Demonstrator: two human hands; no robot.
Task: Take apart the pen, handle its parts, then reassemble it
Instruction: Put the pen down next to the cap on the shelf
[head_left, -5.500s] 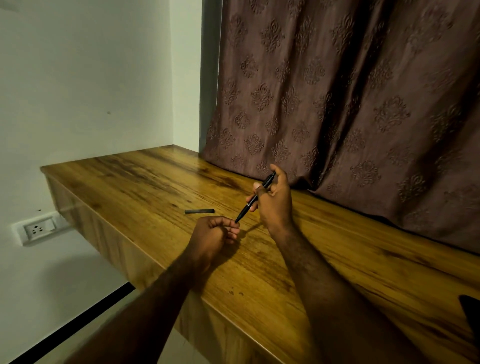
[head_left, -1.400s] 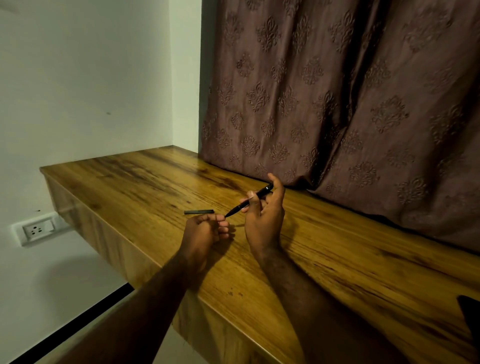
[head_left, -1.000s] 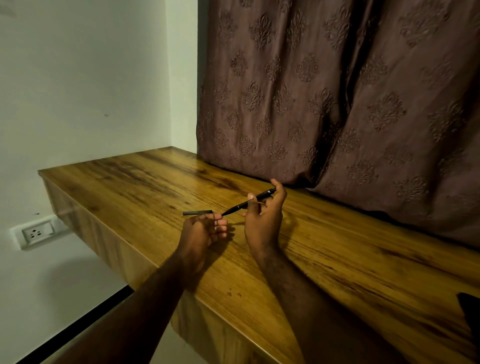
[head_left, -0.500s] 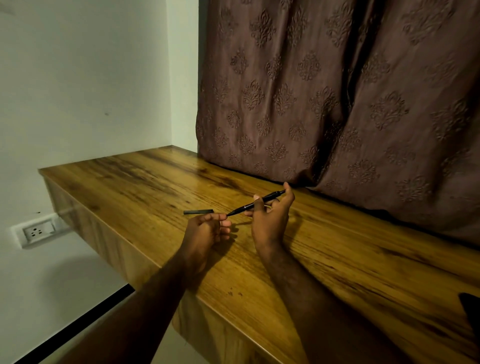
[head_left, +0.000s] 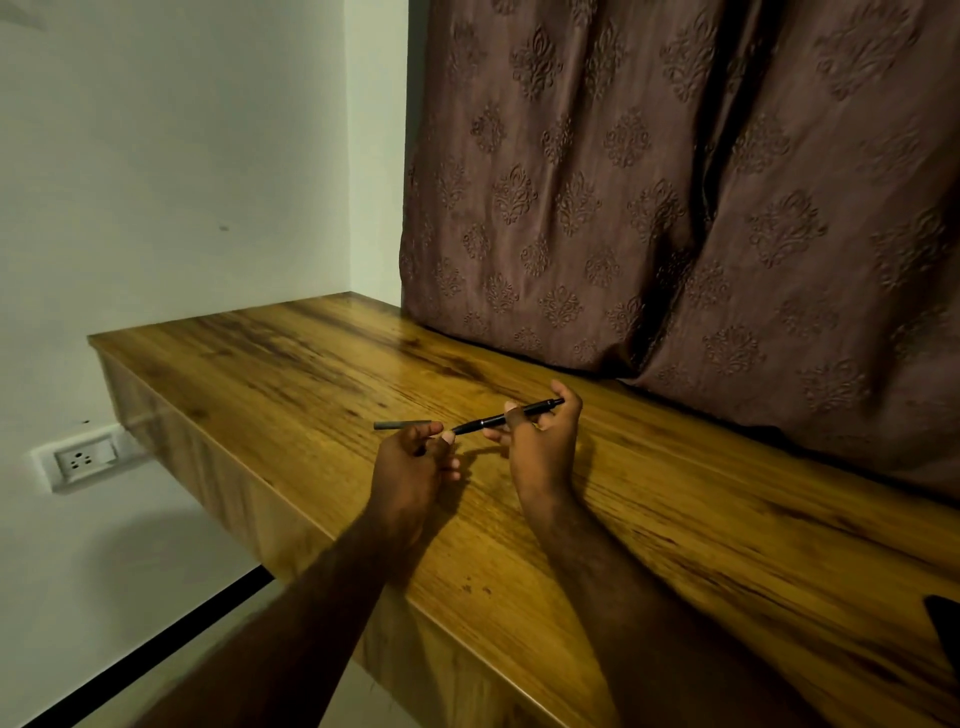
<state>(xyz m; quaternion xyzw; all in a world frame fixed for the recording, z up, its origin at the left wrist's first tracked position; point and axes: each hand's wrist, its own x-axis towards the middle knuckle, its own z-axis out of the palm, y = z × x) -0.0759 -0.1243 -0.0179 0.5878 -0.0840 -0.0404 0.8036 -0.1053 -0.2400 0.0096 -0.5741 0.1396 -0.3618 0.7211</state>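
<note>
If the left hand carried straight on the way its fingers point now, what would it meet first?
Most likely the pen's tip: the left hand has its fingertips right at it, while the right hand holds the pen. The grey pen part lies just beyond on the wooden table; depth is unclear.

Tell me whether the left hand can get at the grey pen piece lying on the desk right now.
Probably yes. The grey pen piece lies bare on the wooden desk, just beyond the left hand. Nothing lies between them. The right hand holds the pen body off to the other side.
</note>
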